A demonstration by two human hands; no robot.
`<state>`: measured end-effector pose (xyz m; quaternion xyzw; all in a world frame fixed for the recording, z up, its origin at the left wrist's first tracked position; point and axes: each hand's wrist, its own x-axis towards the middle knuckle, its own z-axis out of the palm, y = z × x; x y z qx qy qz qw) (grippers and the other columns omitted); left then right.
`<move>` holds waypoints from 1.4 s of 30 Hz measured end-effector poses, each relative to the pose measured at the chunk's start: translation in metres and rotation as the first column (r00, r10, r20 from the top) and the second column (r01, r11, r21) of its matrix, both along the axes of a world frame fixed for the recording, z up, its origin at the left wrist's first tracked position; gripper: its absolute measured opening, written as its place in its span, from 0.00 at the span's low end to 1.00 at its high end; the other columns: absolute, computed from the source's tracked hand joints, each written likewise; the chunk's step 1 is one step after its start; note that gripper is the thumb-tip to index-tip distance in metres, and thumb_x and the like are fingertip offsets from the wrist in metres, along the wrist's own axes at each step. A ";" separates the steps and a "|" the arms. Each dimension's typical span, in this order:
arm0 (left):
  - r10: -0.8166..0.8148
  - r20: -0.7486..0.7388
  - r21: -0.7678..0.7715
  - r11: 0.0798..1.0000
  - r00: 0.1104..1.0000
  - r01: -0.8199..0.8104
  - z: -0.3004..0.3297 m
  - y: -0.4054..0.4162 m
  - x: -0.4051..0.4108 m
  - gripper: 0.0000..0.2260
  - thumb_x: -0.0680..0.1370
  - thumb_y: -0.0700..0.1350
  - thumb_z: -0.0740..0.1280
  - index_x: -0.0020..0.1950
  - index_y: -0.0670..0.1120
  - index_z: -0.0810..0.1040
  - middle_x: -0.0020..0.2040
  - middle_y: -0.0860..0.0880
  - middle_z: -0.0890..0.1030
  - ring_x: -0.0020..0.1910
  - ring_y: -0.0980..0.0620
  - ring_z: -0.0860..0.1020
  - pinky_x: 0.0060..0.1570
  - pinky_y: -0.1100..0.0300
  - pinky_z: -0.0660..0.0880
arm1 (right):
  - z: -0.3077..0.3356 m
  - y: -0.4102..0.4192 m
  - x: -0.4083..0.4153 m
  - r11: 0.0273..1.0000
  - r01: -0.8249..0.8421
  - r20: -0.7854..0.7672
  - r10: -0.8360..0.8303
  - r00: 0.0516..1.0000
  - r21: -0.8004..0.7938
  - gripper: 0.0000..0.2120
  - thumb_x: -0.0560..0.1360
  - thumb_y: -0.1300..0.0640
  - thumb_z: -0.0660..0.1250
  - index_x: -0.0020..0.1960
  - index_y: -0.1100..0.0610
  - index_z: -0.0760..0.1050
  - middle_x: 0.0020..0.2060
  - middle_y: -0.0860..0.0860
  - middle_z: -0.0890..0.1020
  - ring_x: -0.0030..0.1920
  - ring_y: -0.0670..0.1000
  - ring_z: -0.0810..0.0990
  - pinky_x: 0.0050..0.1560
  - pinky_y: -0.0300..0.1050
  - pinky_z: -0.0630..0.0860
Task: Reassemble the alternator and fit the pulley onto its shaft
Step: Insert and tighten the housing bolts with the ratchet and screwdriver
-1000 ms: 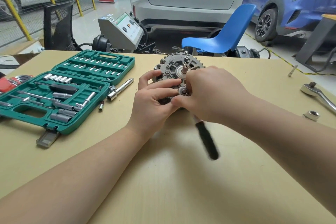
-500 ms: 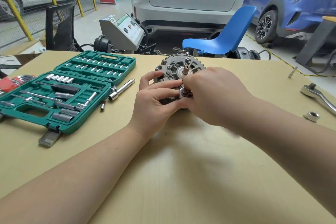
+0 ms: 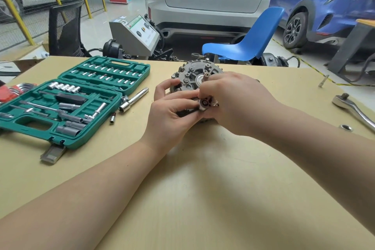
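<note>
The alternator (image 3: 194, 79) stands on edge on the worktop (image 3: 203, 189), shaft end toward the person, so its face can be worked on. The left hand (image 3: 172, 115) grips its near edge, apparently to steady it, while the right hand (image 3: 233, 101) pinches a small round fitting (image 3: 205, 103) against that face (pulley or bush, I cannot tell).

1. The table (image 3: 203, 199) lies bare in front of the alternator (image 3: 192, 76), between the forearms.
2. To the left, the open green tool case (image 3: 60, 107) and a loose extension bar (image 3: 133, 100) crowd the way.
3. To the right, a ratchet (image 3: 353, 107) and a socket (image 3: 346, 127) lie near the edge.
</note>
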<state>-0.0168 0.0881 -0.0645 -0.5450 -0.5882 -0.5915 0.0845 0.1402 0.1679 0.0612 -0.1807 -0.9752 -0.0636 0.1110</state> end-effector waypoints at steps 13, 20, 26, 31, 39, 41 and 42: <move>0.008 -0.012 -0.026 1.000 1.000 -0.008 0.000 -0.002 -0.001 0.08 0.75 0.50 0.81 0.51 0.49 0.91 0.58 0.56 0.88 0.73 0.46 0.70 0.72 0.58 0.68 | 0.003 -0.001 -0.006 0.990 0.103 0.004 -0.103 0.995 -0.093 0.14 0.75 0.40 0.72 0.43 0.51 0.77 0.37 0.49 0.77 0.40 0.54 0.74 0.35 0.47 0.67; 0.010 -0.037 0.005 1.000 0.999 -0.010 0.001 -0.001 -0.002 0.05 0.75 0.46 0.82 0.50 0.51 0.91 0.57 0.57 0.88 0.72 0.44 0.72 0.73 0.56 0.66 | -0.001 0.000 0.000 0.999 -0.037 0.009 0.037 0.999 0.004 0.06 0.78 0.49 0.71 0.51 0.50 0.78 0.46 0.48 0.78 0.50 0.54 0.76 0.47 0.50 0.74; 0.023 -0.015 -0.031 0.999 1.000 -0.023 -0.001 -0.003 -0.003 0.10 0.75 0.52 0.80 0.53 0.50 0.91 0.58 0.56 0.88 0.73 0.46 0.70 0.73 0.57 0.68 | -0.009 -0.001 -0.004 0.986 0.104 -0.077 -0.115 0.990 -0.133 0.16 0.73 0.38 0.72 0.46 0.51 0.79 0.37 0.48 0.77 0.42 0.56 0.74 0.39 0.49 0.70; 0.015 -0.013 -0.016 1.000 1.000 -0.015 0.001 -0.002 -0.001 0.06 0.75 0.48 0.81 0.50 0.50 0.91 0.57 0.57 0.88 0.72 0.46 0.71 0.72 0.54 0.69 | -0.003 0.003 0.001 0.998 -0.055 -0.006 0.055 0.998 -0.005 0.06 0.78 0.48 0.71 0.47 0.48 0.76 0.43 0.47 0.77 0.49 0.55 0.77 0.42 0.49 0.70; 0.025 -0.021 -0.043 0.999 0.999 -0.026 0.002 -0.004 -0.002 0.12 0.75 0.54 0.78 0.52 0.49 0.91 0.59 0.56 0.88 0.73 0.46 0.71 0.72 0.62 0.67 | -0.011 -0.004 -0.007 0.995 0.103 0.024 -0.103 0.994 0.001 0.13 0.79 0.43 0.68 0.47 0.50 0.69 0.34 0.48 0.68 0.40 0.58 0.71 0.34 0.49 0.61; 0.033 -0.020 -0.037 0.999 0.999 -0.034 0.002 -0.003 -0.003 0.10 0.75 0.53 0.80 0.52 0.49 0.91 0.58 0.55 0.88 0.73 0.46 0.71 0.72 0.61 0.67 | -0.012 -0.003 -0.004 0.996 0.087 0.039 -0.087 0.995 0.015 0.13 0.80 0.44 0.67 0.49 0.49 0.64 0.34 0.46 0.64 0.39 0.57 0.69 0.33 0.49 0.59; 0.035 -0.023 -0.036 0.999 0.999 -0.036 0.001 -0.003 -0.003 0.09 0.74 0.50 0.81 0.51 0.49 0.91 0.58 0.55 0.88 0.73 0.46 0.71 0.72 0.60 0.67 | -0.012 -0.002 -0.003 0.998 0.056 0.045 -0.057 0.997 0.023 0.14 0.81 0.45 0.67 0.49 0.48 0.63 0.34 0.45 0.64 0.39 0.57 0.68 0.33 0.49 0.59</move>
